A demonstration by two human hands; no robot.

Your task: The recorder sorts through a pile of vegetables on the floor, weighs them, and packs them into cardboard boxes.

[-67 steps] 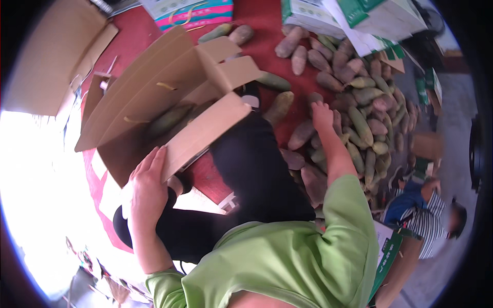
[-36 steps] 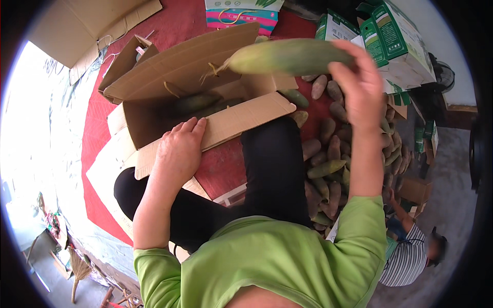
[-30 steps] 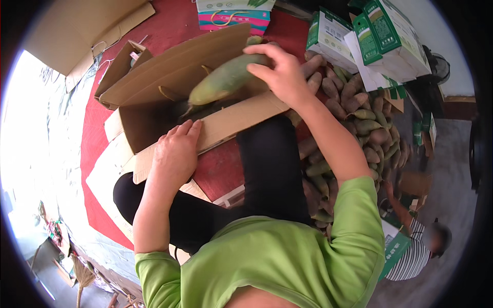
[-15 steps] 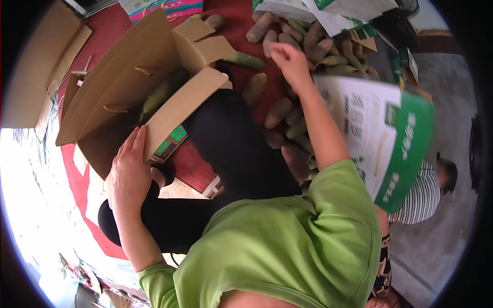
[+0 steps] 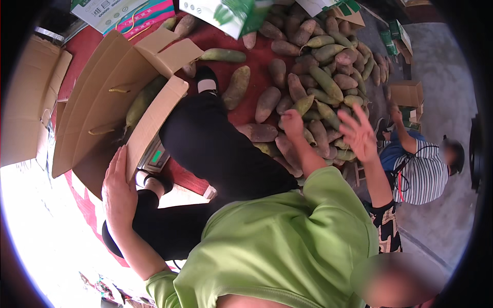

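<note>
The near end of an open brown cardboard box [image 5: 84,97] is in the grip of my left hand [image 5: 119,192], its fingers laid along the board. Inside the box lies a long green radish [image 5: 137,110], partly covered by the front wall. Under the box's near side shows a scale [image 5: 154,156] with a lit green display. My right hand [image 5: 292,123] is loosely closed over the near edge of a radish pile [image 5: 326,84], close to a yellow-green radish [image 5: 304,105]. I see nothing in its fingers.
Another person's spread hand [image 5: 359,134] reaches over the pile from the right. A white and green carton [image 5: 218,13] and a pink and white carton [image 5: 123,18] are at the far side. On the right bends a person in a striped shirt [image 5: 423,174]. Loose radishes [image 5: 238,87] lie on red cloth.
The white and green carton has gone from beside my right arm, uncovering the pile. My right hand has come nearer to me. Another person's hand has appeared. My left hand stays at the box.
</note>
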